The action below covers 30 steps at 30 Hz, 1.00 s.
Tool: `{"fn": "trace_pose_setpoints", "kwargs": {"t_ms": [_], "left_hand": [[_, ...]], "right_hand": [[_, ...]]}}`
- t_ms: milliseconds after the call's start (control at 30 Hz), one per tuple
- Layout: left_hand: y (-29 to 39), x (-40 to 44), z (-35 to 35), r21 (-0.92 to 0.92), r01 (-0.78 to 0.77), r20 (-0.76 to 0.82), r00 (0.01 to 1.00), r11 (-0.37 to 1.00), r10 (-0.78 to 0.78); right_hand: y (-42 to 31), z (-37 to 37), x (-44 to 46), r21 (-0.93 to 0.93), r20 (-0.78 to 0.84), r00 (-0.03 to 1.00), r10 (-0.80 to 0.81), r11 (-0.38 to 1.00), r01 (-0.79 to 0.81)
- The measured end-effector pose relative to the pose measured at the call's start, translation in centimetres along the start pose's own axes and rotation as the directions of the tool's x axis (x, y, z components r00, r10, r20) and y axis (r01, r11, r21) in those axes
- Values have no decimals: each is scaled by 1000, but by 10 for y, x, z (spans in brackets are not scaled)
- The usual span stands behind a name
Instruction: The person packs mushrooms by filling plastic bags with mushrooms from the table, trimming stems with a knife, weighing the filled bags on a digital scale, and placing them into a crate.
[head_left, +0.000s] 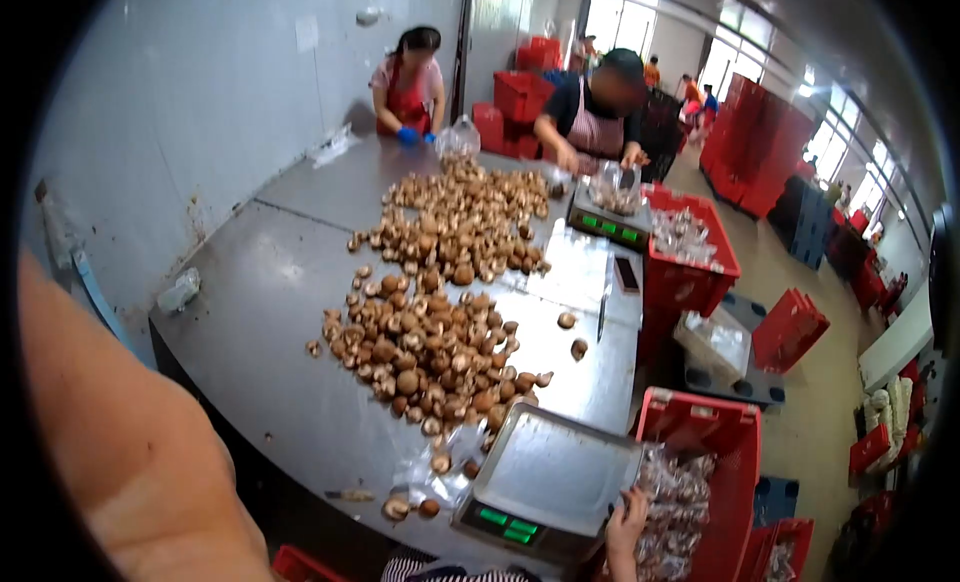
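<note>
My left hand point(130, 462) and forearm fill the lower left, very close to the camera; the fingers are out of sight. At the lower right, my right hand point(627, 527) is at the right edge of a digital scale point(560, 467), beside a red crate point(745, 452). Its fingers look apart, and I make out nothing held in them. Filled clear bags of mushrooms point(675, 502) lie in that crate. Nothing sits on the scale's plate, and its green display is lit. A pile of brown mushrooms point(420, 352) spreads just beyond the scale, with clear plastic bags point(440, 477) at its near edge.
Across the metal table point(270, 292), one person point(405, 87) wears blue gloves; another point(600, 112) handles a bag on a second scale point(610, 217). A phone point(626, 274) lies near that scale. Another red crate point(695, 282) holds bags. A wall point(190, 102) borders the left.
</note>
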<state>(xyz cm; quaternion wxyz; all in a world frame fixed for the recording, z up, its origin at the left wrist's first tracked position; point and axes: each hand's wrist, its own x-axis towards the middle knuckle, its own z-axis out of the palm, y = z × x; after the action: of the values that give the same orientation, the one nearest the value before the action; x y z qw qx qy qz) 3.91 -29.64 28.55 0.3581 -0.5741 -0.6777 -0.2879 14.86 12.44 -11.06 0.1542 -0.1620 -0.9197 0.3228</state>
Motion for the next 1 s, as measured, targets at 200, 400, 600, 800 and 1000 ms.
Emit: {"fn": "trace_pose_setpoints", "kwargs": {"t_ms": [200, 400, 600, 800, 1000], "left_hand": [[4, -23, -11, 71, 14, -144, 990, 997, -3], [-34, -89, 22, -62, 435, -237, 868, 898, -436], [-23, -280, 143, -102, 945, 232, 328, 312, -916], [-40, -350, 205, -69, 971, 261, 238, 228, -936], [-92, -358, 251, 38, 927, 392, 329, 373, -859]], "right_hand": [[-102, 19, 2, 24, -49, 937, -346, 937, 348], [-191, 91, -30, 450, 252, 853, -458, 836, 316], [-222, 163, -47, 334, 436, 846, -307, 928, 164], [-233, 205, -27, 247, 414, 871, -266, 953, 174], [-240, 215, -50, 183, 370, 890, -266, 960, 211]]}}
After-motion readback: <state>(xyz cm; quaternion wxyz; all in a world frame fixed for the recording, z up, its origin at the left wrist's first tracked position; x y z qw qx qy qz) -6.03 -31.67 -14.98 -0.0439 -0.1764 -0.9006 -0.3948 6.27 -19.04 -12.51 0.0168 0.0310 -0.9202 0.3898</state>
